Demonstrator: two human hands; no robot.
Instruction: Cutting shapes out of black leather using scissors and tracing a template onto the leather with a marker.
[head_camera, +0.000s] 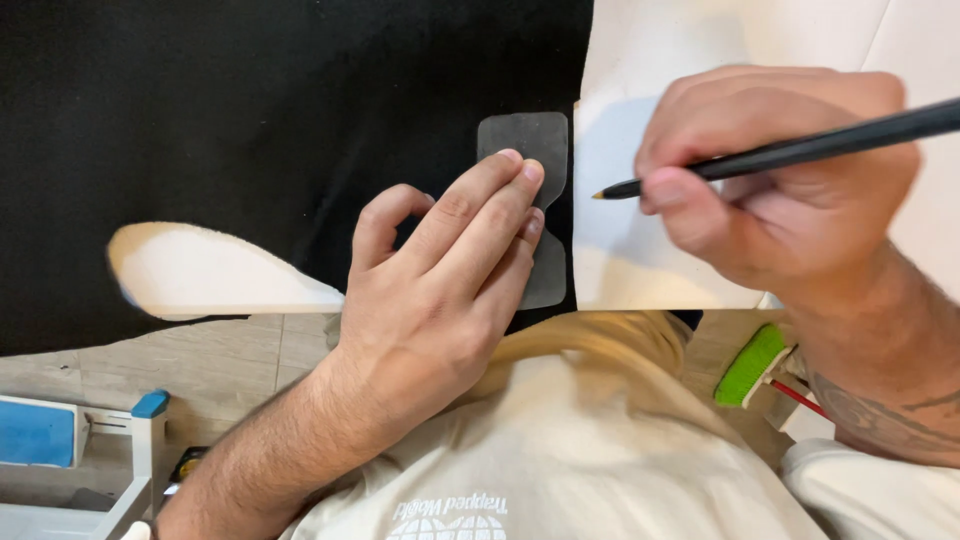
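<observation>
My left hand (440, 270) lies flat on a grey translucent template (530, 140) with a waisted outline, its fingertips pressing the piece onto a black sheet of material (250, 110). My right hand (770, 170) grips a black pen (800, 150) in a writing hold. The pen's tip points left and hovers just right of the template, near the black sheet's right edge. Part of the template is hidden under my fingers.
A white surface (660, 60) lies under the black sheet and shows at the right and through a curved cut-out (200, 270) at the lower left. Below the table are a tiled floor, a white and blue object (60, 440) and a green brush (750, 365).
</observation>
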